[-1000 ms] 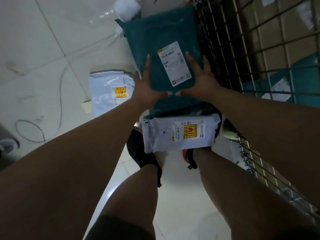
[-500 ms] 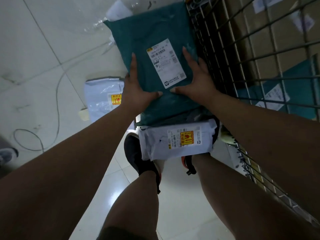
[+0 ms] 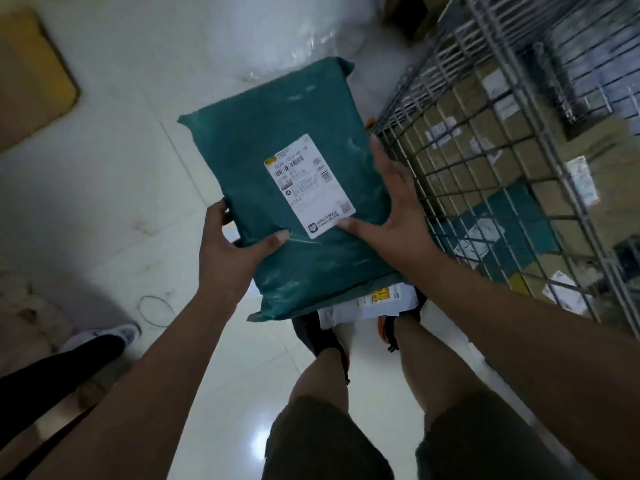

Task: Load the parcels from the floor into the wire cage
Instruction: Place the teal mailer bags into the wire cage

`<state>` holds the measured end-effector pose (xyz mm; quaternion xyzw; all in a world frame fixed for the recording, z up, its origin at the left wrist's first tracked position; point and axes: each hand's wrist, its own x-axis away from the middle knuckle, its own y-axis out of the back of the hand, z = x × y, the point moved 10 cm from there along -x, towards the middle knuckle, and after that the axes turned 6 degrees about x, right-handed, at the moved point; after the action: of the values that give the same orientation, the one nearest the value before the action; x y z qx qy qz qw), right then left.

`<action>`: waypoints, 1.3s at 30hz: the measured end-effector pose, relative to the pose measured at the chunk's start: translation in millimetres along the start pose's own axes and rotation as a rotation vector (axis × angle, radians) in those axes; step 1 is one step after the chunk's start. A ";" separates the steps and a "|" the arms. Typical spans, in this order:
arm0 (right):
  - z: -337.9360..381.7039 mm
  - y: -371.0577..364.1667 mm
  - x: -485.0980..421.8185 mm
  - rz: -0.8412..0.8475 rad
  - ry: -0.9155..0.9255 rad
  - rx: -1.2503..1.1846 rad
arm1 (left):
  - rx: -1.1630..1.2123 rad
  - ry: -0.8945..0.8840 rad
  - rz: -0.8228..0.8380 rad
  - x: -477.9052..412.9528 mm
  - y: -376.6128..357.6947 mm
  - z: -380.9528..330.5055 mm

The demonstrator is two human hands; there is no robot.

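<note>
Parcel position: green parcel point(image 3: 287, 188) is off the floor point(image 3: 121, 168), held in the air just outside the wire cage point(image 3: 485, 133), on the side of the mesh wall that faces you. Its long axis runs roughly alongside that wall, with the far end pointing away from you and the label point(image 3: 308, 185) face-up. One long edge lies close to the mesh; whether it touches cannot be told.

Grip: your left hand point(image 3: 228, 258) takes the edge farther from the cage. The thumb is on top and the fingers point(image 3: 221, 207) curl under, so it grips the wrapper. Your right hand point(image 3: 398, 216) lies on the cage-side edge, thumb at the label corner, fingers point(image 3: 384, 157) straight along the edge. It presses and steadies rather than wraps. This hand sits between parcel and mesh, so it is the one nearer the cage.

Judgement: the mesh wall stands between the parcel and the cage's inside. The parcel therefore has to travel toward the cage and over the wall's upper edge, cage-side edge leading. Your right hand guides and your left drives. Risk: your straight right fingers may catch in the wires.

Inside the cage: brown cartons point(image 3: 460, 109) and another green bag point(image 3: 512, 216). Outside the cage, below the held parcel: white parcel point(image 3: 374, 303) on the floor, not yet loaded.
</note>
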<state>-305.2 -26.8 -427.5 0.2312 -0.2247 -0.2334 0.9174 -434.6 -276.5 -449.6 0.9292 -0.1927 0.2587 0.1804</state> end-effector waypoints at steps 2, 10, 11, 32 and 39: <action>31.7 20.6 12.0 -0.042 -0.003 -0.034 | 0.028 -0.039 0.017 15.0 9.8 -35.9; 123.3 81.4 50.7 -0.156 -0.008 -0.128 | 0.157 -0.185 0.058 62.5 29.4 -162.3; 131.5 91.2 51.2 -0.160 -0.005 -0.144 | 0.166 -0.210 0.070 66.8 29.7 -178.8; -14.1 396.6 21.4 -0.429 -0.149 -0.445 | 0.058 -0.297 0.673 38.6 -357.3 -363.2; -164.0 404.8 29.2 -0.628 -0.362 -0.708 | -0.168 -0.106 0.718 4.4 -486.9 -280.2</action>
<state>-65.5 327.5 -334.4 -0.0815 -0.2069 -0.5963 0.7713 -326.5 263.2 -337.4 0.7965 -0.5358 0.2404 0.1437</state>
